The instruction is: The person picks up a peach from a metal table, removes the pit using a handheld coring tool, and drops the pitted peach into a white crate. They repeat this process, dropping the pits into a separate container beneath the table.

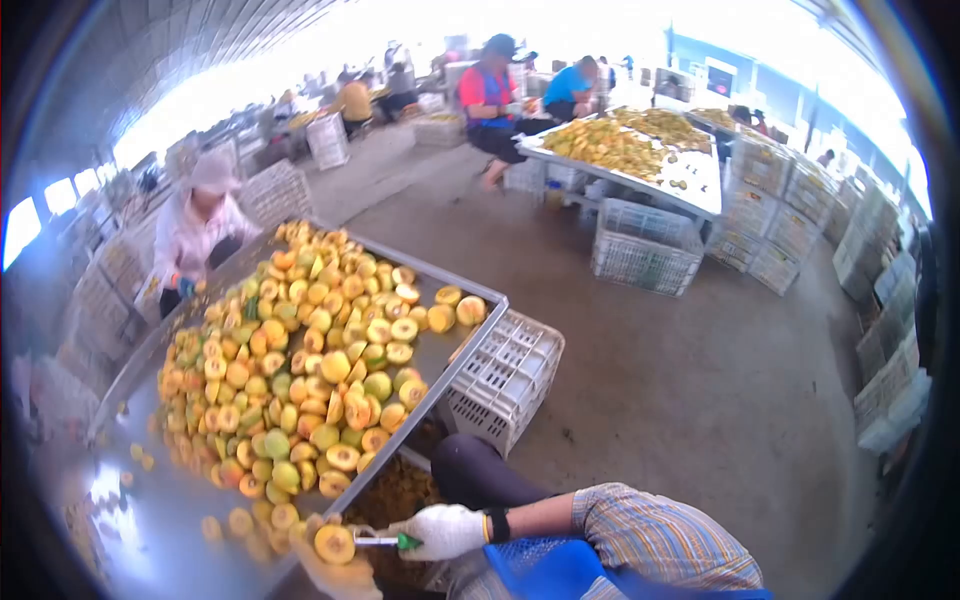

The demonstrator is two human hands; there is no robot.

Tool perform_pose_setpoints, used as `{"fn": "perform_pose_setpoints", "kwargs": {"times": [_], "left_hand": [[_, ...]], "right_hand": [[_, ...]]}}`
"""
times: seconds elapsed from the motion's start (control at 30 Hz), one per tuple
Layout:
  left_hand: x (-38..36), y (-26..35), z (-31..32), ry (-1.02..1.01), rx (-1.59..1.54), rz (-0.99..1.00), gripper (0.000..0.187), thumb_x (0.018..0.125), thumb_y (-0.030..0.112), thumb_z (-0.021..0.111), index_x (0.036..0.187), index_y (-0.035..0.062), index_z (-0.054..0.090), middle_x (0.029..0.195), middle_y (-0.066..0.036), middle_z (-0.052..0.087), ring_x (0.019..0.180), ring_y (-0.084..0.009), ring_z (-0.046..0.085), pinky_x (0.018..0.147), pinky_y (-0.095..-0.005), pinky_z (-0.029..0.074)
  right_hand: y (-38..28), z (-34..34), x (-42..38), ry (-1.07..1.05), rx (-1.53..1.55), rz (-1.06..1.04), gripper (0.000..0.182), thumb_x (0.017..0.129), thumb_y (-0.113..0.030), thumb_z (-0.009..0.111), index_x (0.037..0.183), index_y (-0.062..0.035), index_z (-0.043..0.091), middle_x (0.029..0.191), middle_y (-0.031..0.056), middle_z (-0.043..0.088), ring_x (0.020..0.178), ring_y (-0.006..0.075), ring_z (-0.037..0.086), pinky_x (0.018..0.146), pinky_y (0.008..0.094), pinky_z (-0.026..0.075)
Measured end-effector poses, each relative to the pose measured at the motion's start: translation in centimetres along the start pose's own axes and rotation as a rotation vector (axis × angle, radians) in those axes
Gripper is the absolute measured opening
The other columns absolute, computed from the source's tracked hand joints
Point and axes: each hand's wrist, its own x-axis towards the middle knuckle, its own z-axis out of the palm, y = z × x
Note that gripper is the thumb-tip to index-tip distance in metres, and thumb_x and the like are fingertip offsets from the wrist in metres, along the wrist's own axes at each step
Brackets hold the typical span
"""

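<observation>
My right hand (440, 533), in a white knitted glove, is closed round a green-handled metal tool (378, 541). The tool's thin shaft points left and its tip meets the edge of a halved peach (334, 544), whose cut face is turned up. At the bottom edge, partly blurred, my left hand (338, 576) grips that peach half from below. Just beyond both hands, a large heap of yellow-orange peach halves (300, 350) covers much of a metal table (410, 430). Some halves show brown centres.
A white plastic crate (505, 375) stands against the table's right side. A blue basket (545, 570) is by my lap. Across the table sits a person in pink (200, 225). Farther back are another fruit-covered table (690, 185), seated people and stacked crates (765, 215).
</observation>
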Motion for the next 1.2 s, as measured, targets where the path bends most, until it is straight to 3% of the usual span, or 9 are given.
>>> {"fn": "perform_pose_setpoints", "kwargs": {"times": [0.03,0.07,0.17,0.33,0.67,0.83,0.93,1.07,1.2], "left_hand": [[-1.2,-0.1,1.7,-0.01,0.018,0.053,0.039,0.099,0.042,0.052,0.116,0.007,0.056,0.102,-0.016,0.062,0.083,-0.0272,0.061,0.068,-0.0404,0.054],[-1.1,0.4,1.0,-0.224,-0.069,-0.161,0.034,0.101,0.034,0.049,0.118,0.0059,0.055,0.106,-0.015,0.061,0.094,-0.0285,0.062,0.075,-0.0434,0.057],[-2.5,0.0,3.3,-0.278,-0.224,-0.24,0.035,0.102,0.039,0.05,0.109,0.0049,0.058,0.102,-0.016,0.061,0.085,-0.0292,0.059,0.077,-0.0426,0.05],[-3.2,-1.2,3.4,-0.234,-0.158,-0.204,0.044,0.101,0.042,0.051,0.114,0.0022,0.062,0.106,-0.018,0.066,0.089,-0.0323,0.064,0.078,-0.0441,0.053],[-4.4,-1.9,3.5,-0.194,-0.148,-0.225,0.048,0.1,0.043,0.053,0.114,-0.0011,0.063,0.106,-0.018,0.066,0.095,-0.0296,0.065,0.088,-0.0402,0.054],[-5.3,-1.9,4.2,-0.079,-0.09,-0.284,0.051,0.1,0.049,0.051,0.105,-0.0006,0.065,0.094,-0.016,0.068,0.084,-0.029,0.067,0.072,-0.0392,0.057],[-5.4,-2.4,4.2,-0.02,0.063,-0.205,0.055,0.099,0.052,0.051,0.101,-0.0005,0.065,0.09,-0.016,0.068,0.08,-0.029,0.068,0.063,-0.0375,0.057],[-5.7,-1.4,4.7,-0.076,0.032,-0.255,0.054,0.1,0.052,0.049,0.1,0.0007,0.066,0.091,-0.017,0.069,0.078,-0.0293,0.067,0.064,-0.0393,0.057],[-6.0,-1.5,4.8,-0.058,0.148,-0.172,0.054,0.1,0.051,0.049,0.09,0.0006,0.067,0.086,-0.017,0.068,0.075,-0.0287,0.067,0.063,-0.0389,0.056]], "right_hand": [[-0.2,0.1,-0.1,0.029,-0.03,0.009,0.051,0.088,-0.039,0.063,0.137,-0.0217,0.057,0.083,0.018,0.07,0.075,0.0373,0.068,0.068,0.0451,0.056],[-0.9,-0.7,-0.4,0.062,-0.059,-0.011,0.051,0.088,-0.04,0.063,0.135,-0.0216,0.058,0.081,0.0175,0.07,0.072,0.0369,0.068,0.066,0.0448,0.056],[-2.3,-1.9,-0.9,0.117,-0.114,-0.021,0.046,0.09,-0.04,0.062,0.131,-0.0182,0.059,0.075,0.0159,0.069,0.066,0.0358,0.068,0.06,0.0446,0.055],[-2.4,-2.2,-0.9,0.063,-0.238,0.014,0.05,0.088,-0.042,0.066,0.126,-0.0111,0.061,0.074,0.0162,0.068,0.066,0.034,0.069,0.059,0.0432,0.055],[-0.4,-0.9,-0.8,0.072,-0.252,-0.029,0.042,0.082,-0.035,0.071,0.117,-0.0134,0.067,0.076,0.0155,0.07,0.069,0.0347,0.07,0.062,0.0426,0.057],[2.4,1.2,-0.7,0.053,-0.17,-0.037,0.034,0.08,-0.034,0.073,0.107,-0.0133,0.071,0.075,0.0142,0.069,0.068,0.0337,0.069,0.06,0.0418,0.056],[2.9,0.3,-0.3,0.075,-0.299,-0.159,0.016,0.084,-0.02,0.064,0.094,-0.0087,0.07,0.07,0.0154,0.066,0.061,0.0339,0.066,0.057,0.0432,0.053],[1.2,0.8,-1.2,-0.101,-0.138,-0.063,0.015,0.082,-0.017,0.064,0.093,-0.0099,0.071,0.067,0.013,0.065,0.059,0.0326,0.066,0.055,0.0424,0.053],[1.3,0.7,-1.0,0.027,-0.222,-0.116,0.015,0.083,-0.021,0.065,0.087,-0.0087,0.071,0.066,0.0129,0.066,0.059,0.0332,0.066,0.055,0.0421,0.053]]}}
